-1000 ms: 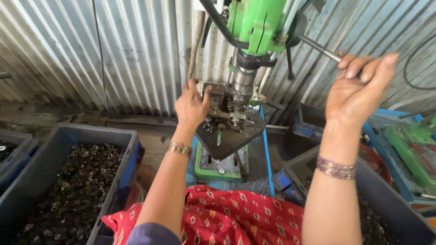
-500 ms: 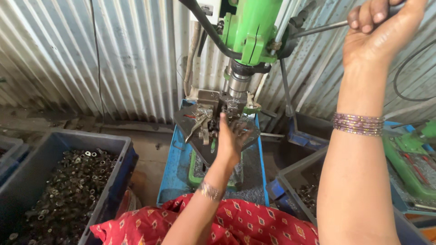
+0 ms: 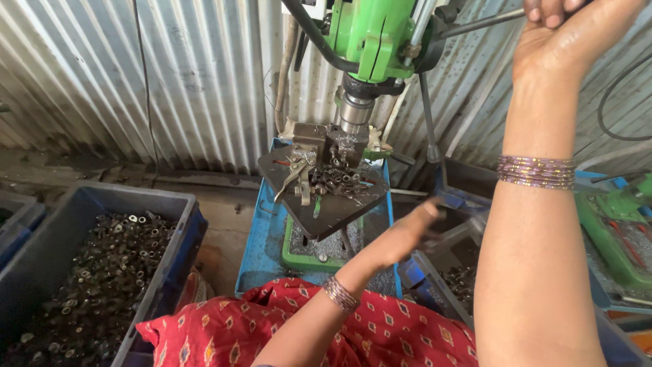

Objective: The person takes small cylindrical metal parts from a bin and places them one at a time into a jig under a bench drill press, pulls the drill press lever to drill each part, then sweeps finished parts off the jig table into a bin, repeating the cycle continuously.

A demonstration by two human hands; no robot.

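A green drill press stands ahead, its steel spindle just above a dark work table. A clamp fixture and several small metal rings lie on that table. My right hand is raised at the top right, shut on the press's feed handle. My left hand is blurred, low and right of the work table, over the edge of a dark crate. Blur hides whether it holds anything.
A dark blue crate full of metal rings sits at the left. A blue tray and green base lie under the press. A green machine stands at the far right. Corrugated metal wall behind.
My left hand has left the work table under the spindle and swung down and right toward the right-hand crate. My right hand has stayed high on the feed handle.
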